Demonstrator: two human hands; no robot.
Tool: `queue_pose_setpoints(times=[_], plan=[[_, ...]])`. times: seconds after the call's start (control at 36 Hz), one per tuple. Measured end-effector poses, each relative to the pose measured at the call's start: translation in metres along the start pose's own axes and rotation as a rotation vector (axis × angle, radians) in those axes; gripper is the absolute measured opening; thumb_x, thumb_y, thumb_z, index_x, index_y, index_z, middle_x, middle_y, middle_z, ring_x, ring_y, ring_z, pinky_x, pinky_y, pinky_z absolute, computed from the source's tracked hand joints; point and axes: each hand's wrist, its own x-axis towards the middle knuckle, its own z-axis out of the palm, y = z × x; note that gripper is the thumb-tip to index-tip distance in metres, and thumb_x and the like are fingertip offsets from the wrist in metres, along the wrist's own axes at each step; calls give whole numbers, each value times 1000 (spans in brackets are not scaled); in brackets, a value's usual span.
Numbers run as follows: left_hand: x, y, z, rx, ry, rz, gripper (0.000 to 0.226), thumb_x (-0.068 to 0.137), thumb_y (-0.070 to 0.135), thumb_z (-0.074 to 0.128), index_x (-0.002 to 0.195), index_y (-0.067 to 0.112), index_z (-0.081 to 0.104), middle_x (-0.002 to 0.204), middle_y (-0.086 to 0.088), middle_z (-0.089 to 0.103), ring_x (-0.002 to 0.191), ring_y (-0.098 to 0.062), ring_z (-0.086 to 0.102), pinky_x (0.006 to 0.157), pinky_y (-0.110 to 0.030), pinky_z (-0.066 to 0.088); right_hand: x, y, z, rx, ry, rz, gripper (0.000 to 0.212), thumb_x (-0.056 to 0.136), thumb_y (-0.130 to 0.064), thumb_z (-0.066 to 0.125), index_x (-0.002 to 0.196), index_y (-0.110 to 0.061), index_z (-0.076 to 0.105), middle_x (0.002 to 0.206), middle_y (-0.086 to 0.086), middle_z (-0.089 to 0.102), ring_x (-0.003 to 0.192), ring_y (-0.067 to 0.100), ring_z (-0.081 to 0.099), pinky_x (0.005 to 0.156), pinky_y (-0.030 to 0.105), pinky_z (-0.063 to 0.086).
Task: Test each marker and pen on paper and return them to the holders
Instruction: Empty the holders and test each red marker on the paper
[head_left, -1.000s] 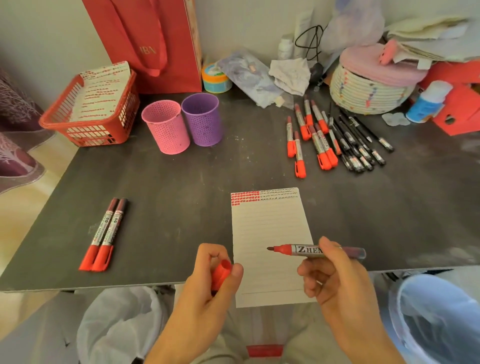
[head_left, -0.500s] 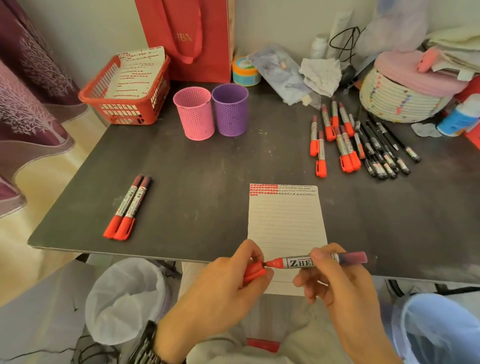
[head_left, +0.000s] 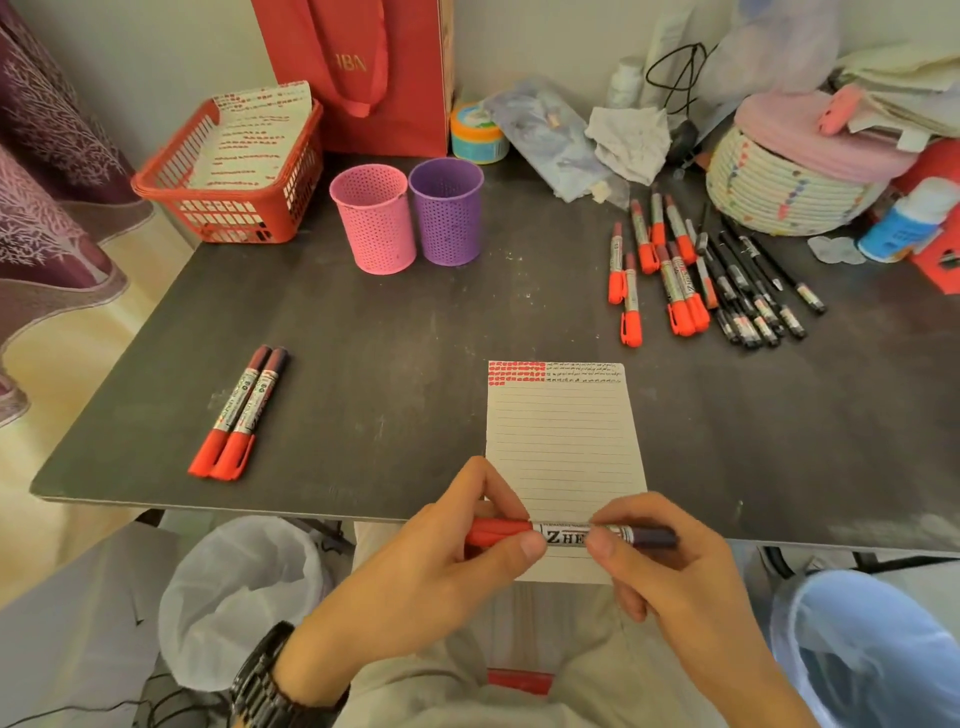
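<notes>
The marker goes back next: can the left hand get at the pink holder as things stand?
Probably yes: bare table lies between the left hand, now gripping the marker, and the pink holder.

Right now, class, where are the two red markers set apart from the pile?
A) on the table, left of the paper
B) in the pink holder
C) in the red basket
A: the two markers lie side by side on the table, left of the paper.
</notes>
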Motion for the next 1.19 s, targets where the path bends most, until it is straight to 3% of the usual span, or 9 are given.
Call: queue_pose_setpoints(times=[0.06,0.14,0.22,0.44,0.61,0.75,0.97,1.08,1.19], plan=[[-1,-3,-2,-32,-14,20,15,101,22,57,100,12,46,91,17,69,83,-4,62,73,-19,46,-1,-4,-2,-81,-58,-14,43,61,-57,86,87,-24,78,61,-1,64,44,11,47,44,22,41],[-2,-6,-5,-62,-15,23,14,100,17,55,96,6,46,81,25,64,75,7,56,70,-8,42,-2,-7,-1,-143,-105,-42,40,64,-59,84,92,-30,79,70,-2,70,54,5,58,52,15,45],[-1,-5,-8,-83,6,26,19,97,24,58,94,9,48,80,21,63,72,3,53,68,-9,40,-2,-9,2,-209,-120,-86,29,72,-55,77,95,-37,78,87,-5,76,76,7,69,67,14,51],[-1,-8,-15,-68,-17,5,15,97,35,63,94,25,52,74,16,59,66,-4,45,63,-13,38,-5,-12,10,-365,-236,-106,20,90,-52,62,106,-51,73,99,-17,76,90,7,69,74,12,49],[-1,-7,-19,-53,-24,-4,21,93,43,66,94,26,53,71,16,55,64,-6,42,61,-14,37,-6,-9,13,-294,-223,-105,19,91,-40,62,100,-49,76,88,-15,76,79,0,65,71,7,44],[1,-6,-20,-30,-46,-3,21,93,42,66,94,26,53,73,16,57,66,-5,44,62,-13,37,-7,-5,13,-270,-209,-119,18,89,-53,63,97,-48,78,71,-6,67,61,-1,49,58,10,36],[4,-4,-23,8,-70,1,25,94,42,65,103,22,52,70,14,56,61,-5,43,59,-10,35,-9,-5,17,-197,-171,-115,20,88,-48,63,96,-42,80,55,-20,53,50,-1,43,51,5,31],[8,-3,-34,-26,114,11,42,90,56,58,119,26,53,68,12,51,58,-5,40,55,-10,34,-11,1,23,-127,-109,-60,31,81,-62,63,98,-42,80,52,-16,45,49,3,36,49,12,28],[16,-3,-40,-235,452,112,44,86,58,54,110,22,63,82,0,53,62,-15,43,57,-26,35,-12,3,30,-70,-30,8,36,78,-67,68,98,-40,80,56,-7,44,51,5,35,50,16,29]])
